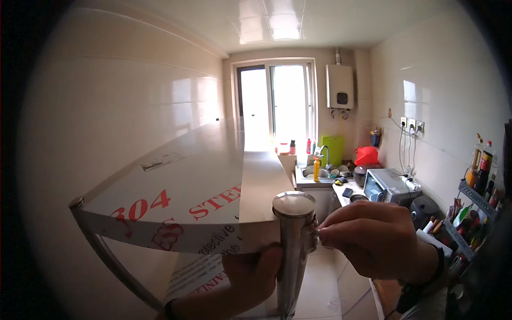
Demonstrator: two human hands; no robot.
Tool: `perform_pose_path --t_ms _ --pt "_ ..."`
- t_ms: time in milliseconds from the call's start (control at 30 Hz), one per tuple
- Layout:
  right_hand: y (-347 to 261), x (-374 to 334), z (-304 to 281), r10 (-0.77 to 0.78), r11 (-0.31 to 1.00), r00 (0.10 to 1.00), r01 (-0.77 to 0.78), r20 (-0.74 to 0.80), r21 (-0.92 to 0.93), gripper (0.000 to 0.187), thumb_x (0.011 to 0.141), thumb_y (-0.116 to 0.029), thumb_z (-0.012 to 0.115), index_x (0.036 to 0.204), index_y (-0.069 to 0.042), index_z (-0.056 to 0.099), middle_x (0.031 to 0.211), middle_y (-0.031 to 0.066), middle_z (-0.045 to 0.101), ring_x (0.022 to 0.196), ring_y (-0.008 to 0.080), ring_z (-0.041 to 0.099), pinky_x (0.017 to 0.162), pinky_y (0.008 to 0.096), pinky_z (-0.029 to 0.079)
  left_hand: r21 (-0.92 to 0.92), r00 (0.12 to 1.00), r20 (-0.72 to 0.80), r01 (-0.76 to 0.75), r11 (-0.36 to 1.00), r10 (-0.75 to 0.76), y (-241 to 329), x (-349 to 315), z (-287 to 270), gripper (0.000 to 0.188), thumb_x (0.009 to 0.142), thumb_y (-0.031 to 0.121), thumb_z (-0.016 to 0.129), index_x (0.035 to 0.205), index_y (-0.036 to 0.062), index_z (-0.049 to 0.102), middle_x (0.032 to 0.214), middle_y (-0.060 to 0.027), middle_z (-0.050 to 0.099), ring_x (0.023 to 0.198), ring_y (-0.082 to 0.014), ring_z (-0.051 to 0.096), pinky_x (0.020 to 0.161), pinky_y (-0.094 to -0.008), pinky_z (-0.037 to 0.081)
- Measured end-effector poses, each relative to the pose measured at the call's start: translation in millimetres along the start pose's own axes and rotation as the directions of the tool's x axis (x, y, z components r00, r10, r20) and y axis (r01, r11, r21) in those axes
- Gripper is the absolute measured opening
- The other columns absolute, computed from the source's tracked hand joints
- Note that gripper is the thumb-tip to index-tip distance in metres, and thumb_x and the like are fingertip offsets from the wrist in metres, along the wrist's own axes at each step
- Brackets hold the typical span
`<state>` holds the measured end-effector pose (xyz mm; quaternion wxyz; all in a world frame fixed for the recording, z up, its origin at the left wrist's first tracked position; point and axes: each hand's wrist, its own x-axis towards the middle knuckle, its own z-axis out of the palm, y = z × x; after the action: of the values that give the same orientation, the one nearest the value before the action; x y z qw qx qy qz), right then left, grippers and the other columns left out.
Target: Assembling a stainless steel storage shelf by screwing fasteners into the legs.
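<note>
A stainless-steel shelf rack [266, 181] stands in front of me, its top partly covered in white film with red print. At its near right corner rises a round metal post [292, 256] with a flat cap. My left hand [248, 280] grips the rack just below the shelf's front edge, thumb against the post; some of its fingers are hidden. On the other side, my right hand [373, 234] is closed in a pinch beside a small metal fitting [311, 237] on the post. What sits between those fingertips is too small to make out.
Another curved metal post [109, 261] supports the shelf's left corner. Along the right, a counter holds a toaster oven [389, 184] and a dark appliance [424, 209], with a bottle rack [474, 197] nearer me. A sink [306, 173] lies below the window.
</note>
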<state>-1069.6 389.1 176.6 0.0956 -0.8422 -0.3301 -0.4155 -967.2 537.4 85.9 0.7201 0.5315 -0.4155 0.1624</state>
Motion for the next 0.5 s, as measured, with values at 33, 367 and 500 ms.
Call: perform_pose_path --t_ms 33,367,500 --pt "0 0 0 0.009 1.000 1.000 -0.008 0.007 -0.011 0.014 0.073 -0.001 0.060 0.087 -0.002 0.057 0.077 0.0113 0.058 0.064 0.0207 0.061 0.053 0.0286 0.050 -0.324 0.991 -0.003 0.126 0.938 -0.135 2 2 2 0.027 0.071 0.013 0.064 0.091 -0.0025 0.053 0.085 -0.0144 0.062 0.075 -0.0235 0.064 0.064 -0.0303 0.052" --pt "-2 6 17 -0.042 0.995 0.998 0.038 -0.048 -0.089 0.017 0.075 -0.002 0.060 0.091 0.001 0.054 0.077 0.0123 0.058 0.065 0.0198 0.061 0.055 0.0286 0.052 -0.329 0.995 -0.088 -0.068 0.942 0.041 -23 3 -3 0.010 0.077 0.006 0.061 0.071 -0.0004 0.056 0.062 -0.0044 0.059 0.051 -0.0079 0.055 0.045 -0.0209 0.044" --pt "-12 9 7 0.104 0.995 0.995 -0.104 0.011 0.006 0.015 0.076 -0.003 0.059 0.090 0.000 0.054 0.075 0.0116 0.058 0.064 0.0204 0.062 0.054 0.0287 0.051 -0.215 0.999 0.050 0.004 0.977 0.007 -14 -3 -7 0.013 0.080 0.013 0.058 0.077 0.0005 0.057 0.071 -0.0059 0.059 0.060 -0.0077 0.055 0.052 -0.0217 0.045"
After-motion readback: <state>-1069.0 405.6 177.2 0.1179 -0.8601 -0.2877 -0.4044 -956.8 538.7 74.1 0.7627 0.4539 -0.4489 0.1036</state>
